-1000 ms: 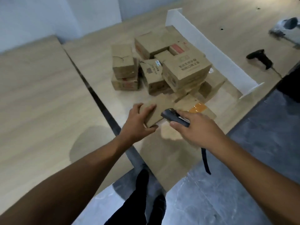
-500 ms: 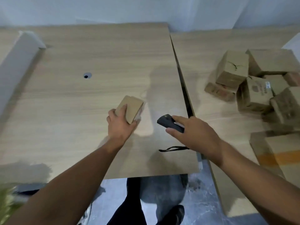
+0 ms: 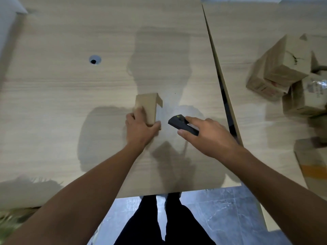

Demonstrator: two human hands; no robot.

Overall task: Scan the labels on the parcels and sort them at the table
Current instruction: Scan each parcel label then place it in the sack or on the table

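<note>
Left hand: we see the left hand [image 3: 141, 129] gripping the near end of a small cardboard parcel [image 3: 147, 106], fingers curled on its left face and thumb pressed to its right side.
Parcel: it sits over the left tabletop [image 3: 62, 106], in the near half and closer to the right edge than the left. We cannot tell whether its underside touches the wood.
Right hand: the right hand [image 3: 210, 135] is clasped round a black handheld scanner [image 3: 180, 123], forefinger along the top and thumb underneath.
Scanner: its head points at the parcel's right side, just beside it and not touching.
Seam: a dark gap [image 3: 224, 96] divides the two tabletops, just right of the right hand.
Other parcels: a heap of cardboard boxes [image 3: 283, 73] lies toward the right tabletop's right edge, well apart from both hands.
Cable hole: a round cable hole [image 3: 94, 60] sits in the left tabletop's far left part.
</note>
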